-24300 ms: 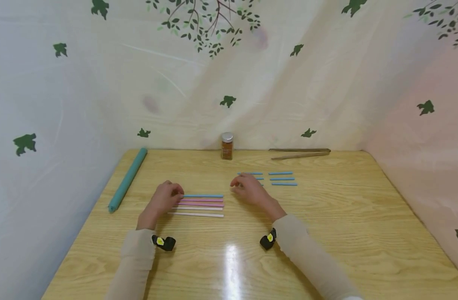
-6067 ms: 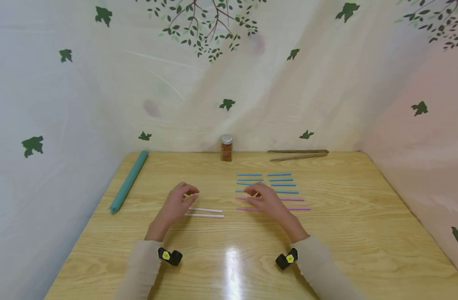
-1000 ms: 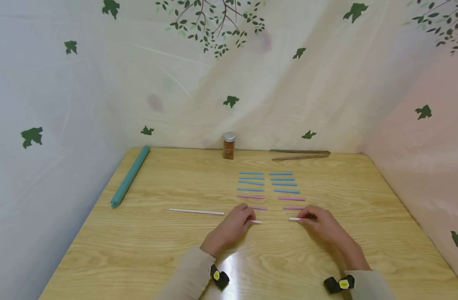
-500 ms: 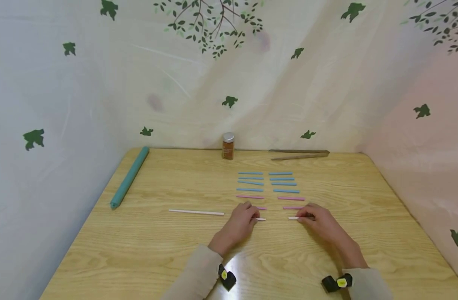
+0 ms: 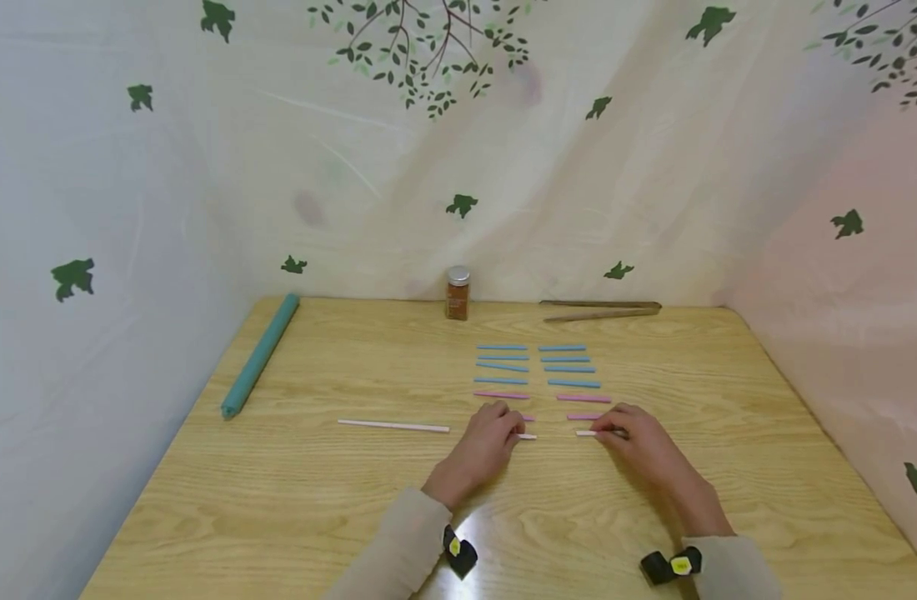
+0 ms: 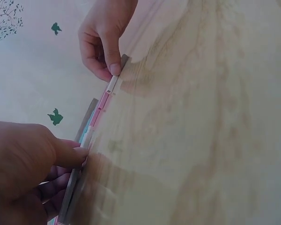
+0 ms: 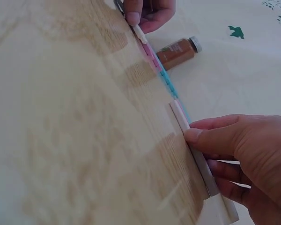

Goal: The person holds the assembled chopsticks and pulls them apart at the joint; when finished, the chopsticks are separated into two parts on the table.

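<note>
My left hand pinches a slim white chopstick piece low over the table, its end poking out to the right. Opposite it, my right hand pinches a thicker white chopstick piece between thumb and fingers. A gap separates the two pieces, and the fingers hide parts of both. Left of my hands lies a whole white chopstick. Beyond them, blue chopstick pieces and pink chopstick pieces lie in two columns, the nearest pink ones partly covered by my hands.
A spice jar with a silver lid stands at the table's back edge. Brown tongs lie at the back right. A green roll lies along the left side. Printed cloth surrounds the wooden table.
Since 6 seconds ago, one of two whole white chopsticks has come apart into the pieces my hands hold. Over the last second both hands moved slightly away from me, the left also rightward.
</note>
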Demonstrator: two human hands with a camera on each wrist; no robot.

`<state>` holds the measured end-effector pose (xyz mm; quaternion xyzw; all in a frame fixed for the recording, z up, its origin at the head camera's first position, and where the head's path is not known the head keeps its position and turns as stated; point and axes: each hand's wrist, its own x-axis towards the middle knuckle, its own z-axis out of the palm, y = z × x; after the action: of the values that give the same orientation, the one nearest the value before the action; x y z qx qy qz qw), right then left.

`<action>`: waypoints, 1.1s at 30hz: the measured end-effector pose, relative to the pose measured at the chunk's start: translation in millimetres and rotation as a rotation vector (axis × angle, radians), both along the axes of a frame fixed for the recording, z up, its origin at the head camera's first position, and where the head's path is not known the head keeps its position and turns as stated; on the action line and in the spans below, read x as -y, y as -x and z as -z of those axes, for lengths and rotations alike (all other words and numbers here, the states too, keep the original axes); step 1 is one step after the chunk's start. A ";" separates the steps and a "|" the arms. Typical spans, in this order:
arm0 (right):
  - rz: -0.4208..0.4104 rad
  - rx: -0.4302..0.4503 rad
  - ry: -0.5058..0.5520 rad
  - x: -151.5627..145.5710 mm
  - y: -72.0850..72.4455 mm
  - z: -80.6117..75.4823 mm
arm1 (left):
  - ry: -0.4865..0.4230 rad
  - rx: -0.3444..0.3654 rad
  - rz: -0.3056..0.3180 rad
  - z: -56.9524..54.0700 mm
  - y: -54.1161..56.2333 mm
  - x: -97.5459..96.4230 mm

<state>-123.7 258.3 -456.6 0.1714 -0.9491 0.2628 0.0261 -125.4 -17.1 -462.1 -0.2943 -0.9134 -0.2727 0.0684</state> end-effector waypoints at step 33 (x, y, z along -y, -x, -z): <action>-0.218 0.036 0.283 169.0 26.1 -25.5 | -0.093 0.195 -0.163 -35.0 10.0 186.7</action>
<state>-149.7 89.3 -431.1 0.2632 -0.8789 0.3978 0.0043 -135.4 -203.9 -427.1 -0.1879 -0.9229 -0.3358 0.0148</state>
